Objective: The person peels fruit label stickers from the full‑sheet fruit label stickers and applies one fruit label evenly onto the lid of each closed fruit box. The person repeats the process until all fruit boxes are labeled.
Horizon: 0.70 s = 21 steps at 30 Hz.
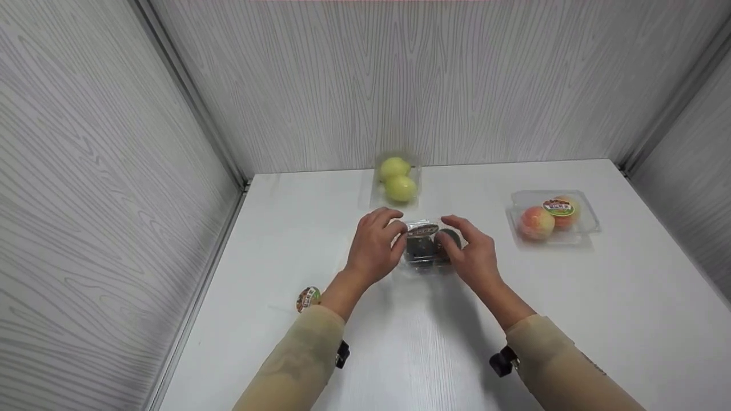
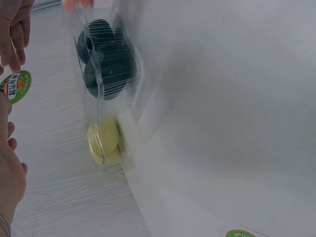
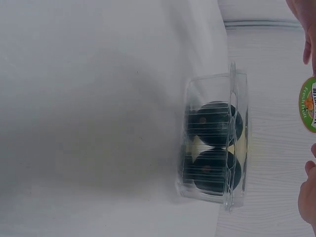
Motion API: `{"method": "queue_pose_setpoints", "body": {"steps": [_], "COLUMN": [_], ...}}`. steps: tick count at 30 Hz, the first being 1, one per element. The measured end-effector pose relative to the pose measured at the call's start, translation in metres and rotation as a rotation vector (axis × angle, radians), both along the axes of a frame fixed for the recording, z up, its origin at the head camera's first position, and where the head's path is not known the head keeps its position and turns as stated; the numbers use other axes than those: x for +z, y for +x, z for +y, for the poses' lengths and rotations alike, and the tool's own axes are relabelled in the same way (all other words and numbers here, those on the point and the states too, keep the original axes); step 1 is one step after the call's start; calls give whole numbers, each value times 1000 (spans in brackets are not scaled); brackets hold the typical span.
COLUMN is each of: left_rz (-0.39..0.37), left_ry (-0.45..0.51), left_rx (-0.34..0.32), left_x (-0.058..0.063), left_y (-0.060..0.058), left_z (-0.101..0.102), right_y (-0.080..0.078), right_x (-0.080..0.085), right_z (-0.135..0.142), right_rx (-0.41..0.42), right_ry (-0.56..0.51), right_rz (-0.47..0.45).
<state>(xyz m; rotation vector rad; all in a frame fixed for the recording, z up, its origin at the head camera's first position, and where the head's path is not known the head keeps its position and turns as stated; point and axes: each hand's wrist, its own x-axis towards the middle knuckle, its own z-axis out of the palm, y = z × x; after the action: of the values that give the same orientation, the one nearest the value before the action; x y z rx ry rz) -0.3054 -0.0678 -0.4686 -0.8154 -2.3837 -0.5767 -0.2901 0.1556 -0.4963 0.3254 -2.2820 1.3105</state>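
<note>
My left hand pinches an oval fruit sticker at its edge. The sticker is green-rimmed and reads "Fresh fruit" in the right wrist view. It hangs above a clear plastic clamshell box, which has its lid down over dark, round fruits. Across from it, my right hand is held over the box's right side, thumb and forefinger spread, with a gap between its fingers and the sticker. In the head view the hands partly cover the box's ends.
Behind the box stands a clear box of yellow-green fruits against the back wall. A clear box with peaches and a sticker on top sits at the right. Another oval sticker lies by my left forearm. Wood-grain panels enclose the table.
</note>
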Motion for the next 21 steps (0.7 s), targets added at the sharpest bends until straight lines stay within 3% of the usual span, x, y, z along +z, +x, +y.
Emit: {"method": "queue_pose_setpoints", "body": {"steps": [5,12,17,21], "left_rz": [1,12,33,4], "left_ry": [14,2,-14,-34], "left_rx": [-21,-27,-5,35], "left_x": [-2,-7,-11,-14], "left_y": [-1,-2,-3,-4], "left_z": [0,2,5,8], "right_y": [-4,-7,-7,-8], "right_x": [-3,-10,-14,-15], "right_z": [4,6,8,8], "right_rx": [-6,24,17,18], "right_ry": [19,162,229,265], "right_rz": [26,139,161,124]}}
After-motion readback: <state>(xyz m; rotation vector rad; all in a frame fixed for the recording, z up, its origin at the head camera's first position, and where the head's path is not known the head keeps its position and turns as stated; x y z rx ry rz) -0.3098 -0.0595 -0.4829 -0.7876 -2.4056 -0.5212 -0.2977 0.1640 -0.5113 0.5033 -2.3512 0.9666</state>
